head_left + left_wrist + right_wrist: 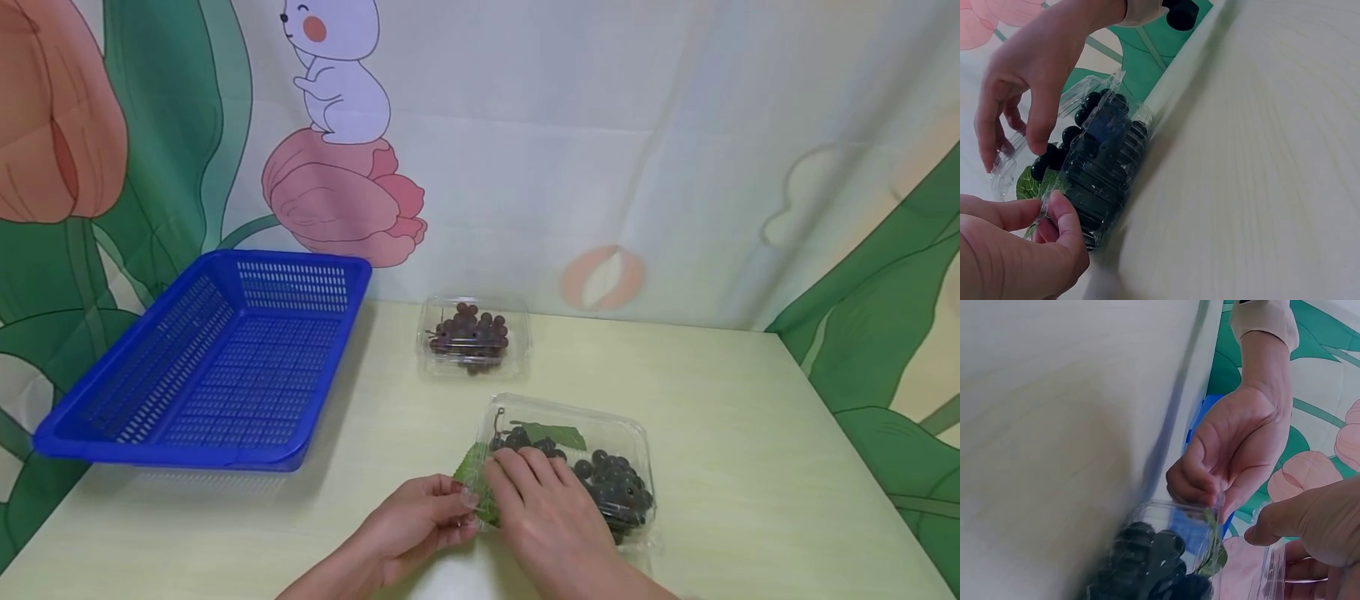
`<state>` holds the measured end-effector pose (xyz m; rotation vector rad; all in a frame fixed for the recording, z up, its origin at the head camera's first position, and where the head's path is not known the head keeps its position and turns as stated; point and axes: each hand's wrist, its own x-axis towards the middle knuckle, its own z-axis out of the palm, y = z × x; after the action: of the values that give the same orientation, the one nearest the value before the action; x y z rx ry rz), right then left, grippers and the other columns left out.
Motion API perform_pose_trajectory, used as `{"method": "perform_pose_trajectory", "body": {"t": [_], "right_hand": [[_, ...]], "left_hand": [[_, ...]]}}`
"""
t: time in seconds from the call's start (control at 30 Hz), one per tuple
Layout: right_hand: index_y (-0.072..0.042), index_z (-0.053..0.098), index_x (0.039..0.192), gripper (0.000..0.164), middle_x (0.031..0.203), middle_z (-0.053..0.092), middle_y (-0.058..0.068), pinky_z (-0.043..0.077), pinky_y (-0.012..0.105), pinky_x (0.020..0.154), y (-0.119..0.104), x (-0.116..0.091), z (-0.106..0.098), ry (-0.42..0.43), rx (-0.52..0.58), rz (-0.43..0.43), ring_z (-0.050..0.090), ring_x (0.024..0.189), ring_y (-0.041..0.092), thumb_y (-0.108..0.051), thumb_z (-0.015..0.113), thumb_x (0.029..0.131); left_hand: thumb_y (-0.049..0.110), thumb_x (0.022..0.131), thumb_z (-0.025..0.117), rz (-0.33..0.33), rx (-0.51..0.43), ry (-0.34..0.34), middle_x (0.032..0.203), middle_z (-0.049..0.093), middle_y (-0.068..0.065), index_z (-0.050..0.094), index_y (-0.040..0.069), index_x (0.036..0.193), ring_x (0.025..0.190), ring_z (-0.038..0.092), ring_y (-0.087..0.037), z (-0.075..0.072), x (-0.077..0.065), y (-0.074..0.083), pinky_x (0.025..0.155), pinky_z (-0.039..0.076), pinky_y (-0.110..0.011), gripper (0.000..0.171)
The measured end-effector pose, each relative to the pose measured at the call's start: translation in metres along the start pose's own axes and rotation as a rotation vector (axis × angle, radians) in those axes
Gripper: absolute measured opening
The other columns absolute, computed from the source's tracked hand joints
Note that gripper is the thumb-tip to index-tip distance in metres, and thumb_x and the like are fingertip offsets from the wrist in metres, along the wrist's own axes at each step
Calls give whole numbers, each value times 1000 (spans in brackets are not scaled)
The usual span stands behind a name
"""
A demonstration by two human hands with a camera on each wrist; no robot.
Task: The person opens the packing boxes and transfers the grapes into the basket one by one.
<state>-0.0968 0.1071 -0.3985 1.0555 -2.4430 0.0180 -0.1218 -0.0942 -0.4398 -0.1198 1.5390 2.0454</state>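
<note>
A clear plastic clamshell box (637, 433) of dark grapes (618, 487) sits near the table's front, its lid (1016, 147) partly raised. Green leaves (555, 433) lie with the grapes, and another leaf (472, 475) shows at the left end. My left hand (423, 517) pinches the box's left edge by that leaf between thumb and fingers. Reaching over the box, my right hand (551, 508) has its fingers outside the lid and its thumb (1041, 125) on the inner side; the head view hides this thumb.
Behind stands a second clear box of reddish grapes (468, 333), close to the printed curtain (510, 167). A blue plastic basket (255, 367) with slotted sides occupies the left of the pale table (750, 467).
</note>
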Motion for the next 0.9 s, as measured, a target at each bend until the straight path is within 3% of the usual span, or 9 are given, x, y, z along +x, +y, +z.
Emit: {"method": "perform_pose_trajectory", "body": {"t": [0.43,0.63,0.9], "right_hand": [[-7,66,129,51,124,65,6,56,38,84,11,-21,0,-17,-50,48,61,111,25,-17,84,82],[-7,68,129,51,124,66,6,57,37,84,14,-22,-1,4,-44,53,62,110,25,-17,85,82],[-9,67,131,45,123,65,5,55,37,83,15,-22,-3,-33,-54,54,61,109,24,-16,80,89]], "left_hand": [[3,103,61,-4,-6,1,95,61,-10,55,-4,106,85,66,-17,-3,0,-6,84,60,-30,10],[1,102,62,-1,-17,1,94,61,-11,55,-6,105,85,67,-17,-1,-1,-2,86,60,-31,11],[1,101,61,-3,-27,-4,91,62,-11,55,-6,102,83,68,-16,1,1,0,86,60,-30,9]]}}
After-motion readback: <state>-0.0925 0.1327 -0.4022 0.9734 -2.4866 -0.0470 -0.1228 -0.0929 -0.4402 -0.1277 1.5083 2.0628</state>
